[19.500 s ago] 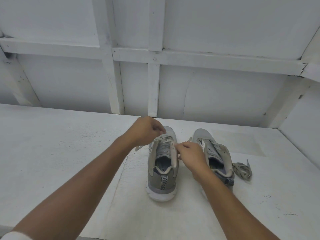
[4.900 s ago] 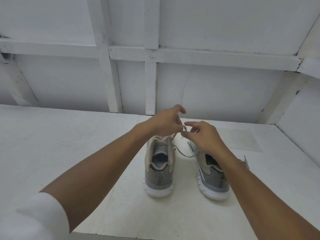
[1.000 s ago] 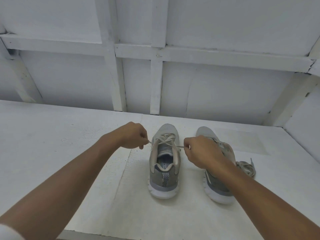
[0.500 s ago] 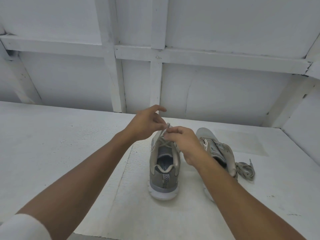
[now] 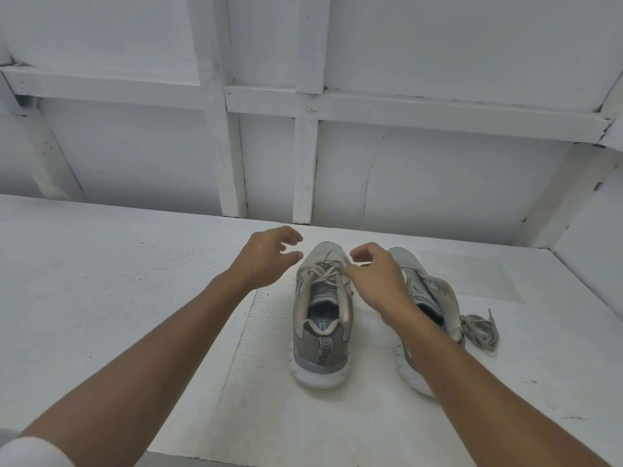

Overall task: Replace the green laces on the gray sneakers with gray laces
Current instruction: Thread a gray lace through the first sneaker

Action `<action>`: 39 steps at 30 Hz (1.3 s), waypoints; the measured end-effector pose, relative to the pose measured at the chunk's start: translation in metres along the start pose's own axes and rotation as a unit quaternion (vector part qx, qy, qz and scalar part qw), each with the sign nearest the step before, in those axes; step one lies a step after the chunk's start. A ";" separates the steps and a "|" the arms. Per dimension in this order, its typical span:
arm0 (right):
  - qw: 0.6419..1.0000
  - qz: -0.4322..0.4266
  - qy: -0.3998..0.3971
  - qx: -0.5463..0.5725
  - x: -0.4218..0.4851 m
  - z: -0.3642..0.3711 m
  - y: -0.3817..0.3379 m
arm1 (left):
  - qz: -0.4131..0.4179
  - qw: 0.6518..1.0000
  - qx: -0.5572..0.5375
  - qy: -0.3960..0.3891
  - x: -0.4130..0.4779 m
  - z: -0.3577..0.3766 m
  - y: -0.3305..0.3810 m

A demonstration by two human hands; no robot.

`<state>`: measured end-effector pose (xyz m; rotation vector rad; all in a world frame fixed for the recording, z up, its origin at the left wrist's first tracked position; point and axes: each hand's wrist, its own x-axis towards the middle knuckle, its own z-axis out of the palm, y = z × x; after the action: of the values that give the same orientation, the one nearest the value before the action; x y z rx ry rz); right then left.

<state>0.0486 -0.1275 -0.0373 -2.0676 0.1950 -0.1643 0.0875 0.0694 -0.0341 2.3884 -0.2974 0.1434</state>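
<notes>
A table [image 5: 101, 298] bears two shoes. The left shoe [image 5: 320, 348], centre, is laced; the right shoe [image 5: 435, 291] lies partly under the forearm [image 5: 472, 382]. The left hand [image 5: 266, 261] hovers open and empty beside the toe. The right hand [image 5: 377, 281] curls over the lace [image 5: 325, 273]; whether it grips cannot be told. A loose lace [image 5: 478, 332] lies at right. Advice: tension both ends equally.

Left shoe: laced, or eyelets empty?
Laced. A pale lace crisscrosses the left shoe up to its top eyelets and bunches there; whether it is knotted, cannot tell.
</notes>
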 end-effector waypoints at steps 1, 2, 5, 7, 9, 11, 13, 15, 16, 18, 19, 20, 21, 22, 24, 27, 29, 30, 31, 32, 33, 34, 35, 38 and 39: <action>1.000 -0.015 0.002 -0.019 0.000 -0.003 0.003 | 0.015 1.000 0.001 0.005 -0.006 0.000 0.002; 0.998 -0.037 0.007 -0.044 0.001 -0.005 0.006 | 0.031 0.999 0.002 0.004 -0.013 0.002 0.004; 0.974 -0.172 0.045 -0.138 -0.005 -0.008 0.012 | 0.086 0.995 0.055 -0.022 -0.034 0.008 0.006; 0.933 -0.292 0.052 -0.203 -0.011 -0.008 0.011 | 0.110 0.988 0.100 -0.046 -0.042 0.014 0.003; 0.890 -0.349 0.001 -0.293 -0.016 -0.005 0.008 | 0.120 0.985 0.114 -0.048 -0.045 0.019 0.002; 0.863 -0.331 -0.061 -0.376 -0.015 0.000 0.005 | 0.121 0.986 0.112 -0.027 -0.044 0.021 0.003; 0.849 -0.302 -0.088 -0.424 -0.013 0.005 0.001 | 0.118 0.987 0.103 -0.026 -0.042 0.023 0.005; 0.837 -0.299 -0.093 -0.449 -0.011 0.008 -0.001 | 0.113 0.989 0.092 -0.036 -0.042 0.026 0.005; 0.833 -0.301 -0.092 -0.455 -0.010 0.009 0.000 | 0.111 0.990 0.084 -0.035 -0.042 0.028 0.004; 0.833 -0.309 -0.084 -0.452 -0.010 0.010 0.003 | 0.107 0.991 0.072 -0.026 -0.043 0.031 0.002; 0.837 -0.313 -0.075 -0.442 -0.009 0.009 0.006 | 0.104 0.992 0.070 -0.022 -0.044 0.033 0.001; 0.846 -0.318 -0.064 -0.423 -0.009 0.009 0.008 | 0.103 0.992 0.071 -0.018 -0.046 0.034 0.001; 0.861 -0.317 -0.050 -0.395 -0.009 0.009 0.012 | 0.102 0.992 0.076 -0.017 -0.047 0.036 0.001; 0.879 -0.311 -0.037 -0.359 -0.008 0.009 0.014 | 0.102 0.991 0.085 -0.016 -0.049 0.038 0.002; 0.913 -0.289 -0.021 -0.289 -0.008 0.008 0.017 | 0.100 0.989 0.107 -0.017 -0.051 0.040 0.006; 0.928 -0.272 -0.016 -0.255 -0.009 0.009 0.019 | 0.120 0.983 0.136 0.005 -0.050 0.040 0.010; 0.931 -0.267 -0.018 -0.250 -0.011 0.008 0.020 | 0.147 0.978 0.143 0.027 -0.046 0.043 0.008; 0.932 -0.267 -0.021 -0.245 -0.011 0.009 0.021 | 0.160 0.975 0.150 0.037 -0.044 0.045 0.007; 0.932 -0.269 -0.022 -0.242 -0.012 0.009 0.022 | 0.172 0.971 0.158 0.044 -0.041 0.047 0.005; 0.931 -0.271 -0.022 -0.244 -0.014 0.010 0.023 | 0.185 0.967 0.166 0.052 -0.039 0.050 0.003; 0.927 -0.276 -0.022 -0.251 -0.015 0.010 0.024 | 0.196 0.964 0.170 0.061 -0.037 0.052 0.000; 0.923 -0.281 -0.022 -0.262 -0.017 0.010 0.025 | 0.204 0.961 0.170 0.071 -0.036 0.055 -0.002; 0.918 -0.285 -0.023 -0.274 -0.019 0.010 0.026 | 0.210 0.960 0.167 0.081 -0.036 0.056 -0.004; 0.911 -0.285 -0.020 -0.298 -0.024 0.009 0.029 | 0.219 0.958 0.154 0.106 -0.038 0.058 -0.005; 0.910 -0.286 -0.015 -0.299 -0.024 0.010 0.029 | 0.218 0.958 0.151 0.110 -0.039 0.058 -0.005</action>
<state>0.0249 -0.1277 -0.0682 -2.6920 -0.4468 -0.4753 0.0526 0.0407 -0.0876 2.5380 -0.7383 0.6978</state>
